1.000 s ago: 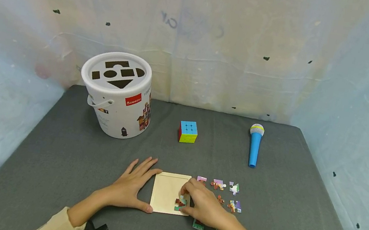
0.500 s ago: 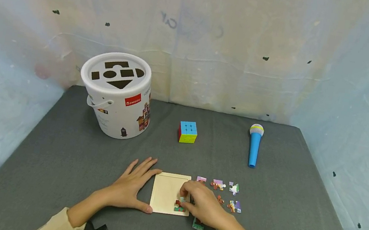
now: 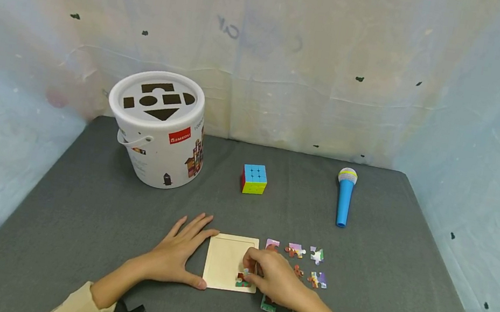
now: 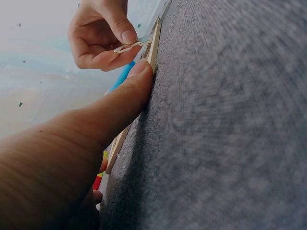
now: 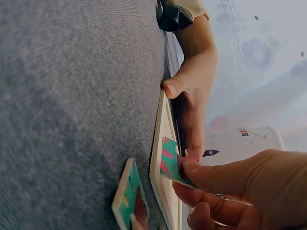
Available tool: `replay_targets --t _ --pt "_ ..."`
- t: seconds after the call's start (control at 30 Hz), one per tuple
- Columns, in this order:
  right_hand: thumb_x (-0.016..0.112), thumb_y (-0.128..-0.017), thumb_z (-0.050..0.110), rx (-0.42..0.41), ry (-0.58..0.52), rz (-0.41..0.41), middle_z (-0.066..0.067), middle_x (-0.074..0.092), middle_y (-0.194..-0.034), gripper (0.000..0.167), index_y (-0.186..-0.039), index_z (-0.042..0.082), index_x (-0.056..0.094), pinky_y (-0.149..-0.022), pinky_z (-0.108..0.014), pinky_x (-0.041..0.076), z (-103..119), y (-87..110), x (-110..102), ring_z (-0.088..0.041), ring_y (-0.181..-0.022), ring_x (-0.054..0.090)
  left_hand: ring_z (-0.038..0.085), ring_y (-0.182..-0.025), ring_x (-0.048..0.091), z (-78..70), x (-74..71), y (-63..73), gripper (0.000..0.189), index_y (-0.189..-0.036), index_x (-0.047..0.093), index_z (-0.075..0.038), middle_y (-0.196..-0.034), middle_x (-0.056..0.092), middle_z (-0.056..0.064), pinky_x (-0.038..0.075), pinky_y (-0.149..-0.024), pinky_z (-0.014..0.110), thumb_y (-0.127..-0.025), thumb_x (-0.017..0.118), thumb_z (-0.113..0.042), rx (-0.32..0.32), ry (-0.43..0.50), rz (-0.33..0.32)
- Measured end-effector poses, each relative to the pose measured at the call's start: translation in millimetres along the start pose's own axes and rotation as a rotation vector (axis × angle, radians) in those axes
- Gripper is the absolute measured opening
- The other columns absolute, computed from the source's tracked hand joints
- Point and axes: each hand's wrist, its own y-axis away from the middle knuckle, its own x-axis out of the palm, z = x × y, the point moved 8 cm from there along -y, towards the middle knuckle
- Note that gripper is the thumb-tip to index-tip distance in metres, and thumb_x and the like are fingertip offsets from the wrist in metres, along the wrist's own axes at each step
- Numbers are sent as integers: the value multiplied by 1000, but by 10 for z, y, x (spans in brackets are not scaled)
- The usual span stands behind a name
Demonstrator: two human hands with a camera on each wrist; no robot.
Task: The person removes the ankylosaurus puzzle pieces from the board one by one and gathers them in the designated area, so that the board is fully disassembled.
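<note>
A shallow wooden puzzle tray (image 3: 224, 258) lies on the grey tabletop in front of me. My left hand (image 3: 177, 256) rests at its left side with fingers spread, the thumb (image 4: 136, 79) against the near left corner and the index fingertip at the far left corner. Over the tray's near right corner, my right hand (image 3: 277, 279) pinches a jigsaw piece (image 5: 169, 157) between thumb and fingers. The piece is green with pink strokes and a brown part, and is held tilted close over the tray; the fingers partly cover it in the head view.
Several loose jigsaw pieces lie right of the tray, among them a purple-edged one (image 3: 317, 280) and a green one (image 3: 269, 305); my right hand hides some. Farther back stand a white bucket (image 3: 153, 146) with a shape-sorter lid, a puzzle cube (image 3: 254, 179) and a blue toy microphone (image 3: 344, 198).
The jigsaw piece has turned in my right fingers and shifted slightly toward the tray's near edge. My left hand has stayed in place.
</note>
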Motion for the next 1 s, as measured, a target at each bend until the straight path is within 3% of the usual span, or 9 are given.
replay_targets --t 0.33,0.53,0.7,0.8,1.0 --pt "72 -90 3 -76 -32 15 11 61 -81 14 -95 14 67 -60 -18 46 47 36 -5 2 -65 49 36 -151 10 9 -4 9 110 -152 37 -15 -163 19 17 3 -114 66 -68 74 -76 -13 -9 13" --pt "68 -93 4 -120 -102 12 7 65 -88 10 -98 12 70 -64 -21 50 -51 202 -259 -1 -73 54 34 -152 8 20 15 0 112 -154 35 -17 -164 17 16 1 -115 64 -68 74 -76 -16 -5 27" --pt "65 -94 -2 -11 -205 113 -2 70 -92 12 -101 4 71 -64 -26 54 -317 491 -568 -9 -74 62 36 -152 9 4 -6 -9 111 -154 36 -15 -164 18 17 2 -115 65 -68 76 -73 -2 2 17" --pt "65 -92 -3 87 -234 150 -3 67 -82 10 -99 2 70 -58 -25 51 -491 673 -714 -8 -65 58 37 -151 10 -6 -31 -10 110 -153 37 -14 -163 18 18 3 -114 66 -68 78 -71 4 4 8" --pt "69 -88 -5 161 -329 279 -10 62 -67 7 -91 0 65 -49 -31 52 -669 920 -711 -11 -54 56 37 -151 9 -1 -8 1 110 -153 36 -15 -163 18 18 2 -114 66 -69 76 -73 -5 3 18"
